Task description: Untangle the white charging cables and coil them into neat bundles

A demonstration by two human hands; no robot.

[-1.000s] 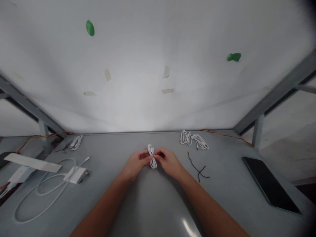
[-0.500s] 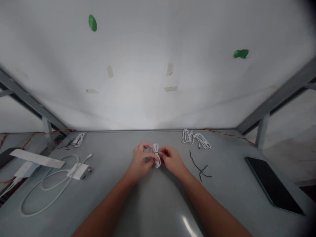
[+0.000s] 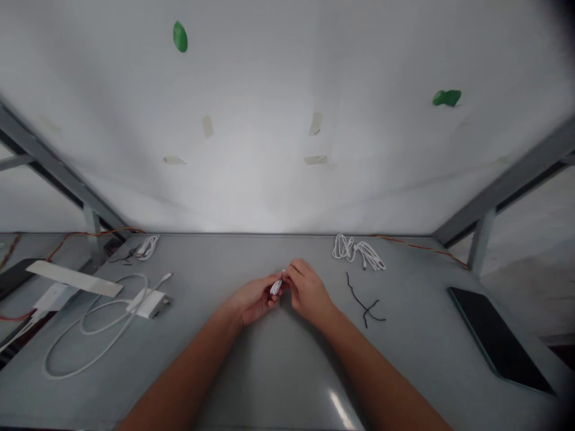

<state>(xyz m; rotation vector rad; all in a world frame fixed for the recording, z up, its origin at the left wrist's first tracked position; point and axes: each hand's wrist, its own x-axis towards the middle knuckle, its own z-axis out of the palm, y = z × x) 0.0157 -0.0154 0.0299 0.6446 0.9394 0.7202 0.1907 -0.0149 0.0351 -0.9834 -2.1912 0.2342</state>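
A small coiled white cable [image 3: 275, 287] is gripped by my left hand [image 3: 254, 301], its thumb on top and the fingers curled beneath. My right hand [image 3: 309, 293] is closed in a pinch at the upper end of the coil, where a bit of black twist tie [image 3: 283, 276] shows. The fingertips hide most of the tie and part of the cable. To the right of my hands, several loose black twist ties [image 3: 367, 310] lie crossed on the grey table [image 3: 278, 383].
Two bundled white cables [image 3: 359, 250] lie at the back right. A dark phone or tablet [image 3: 498, 338] rests at the far right. On the left are a white charger [image 3: 150, 303] with a looped cable, a pale strip [image 3: 74, 278], and another coiled cable [image 3: 147, 247] beside black ties.
The white cable coil has tipped from upright to slanted, resting in my left hand, which has turned more palm up. My right hand has shifted slightly toward the coil's upper end.
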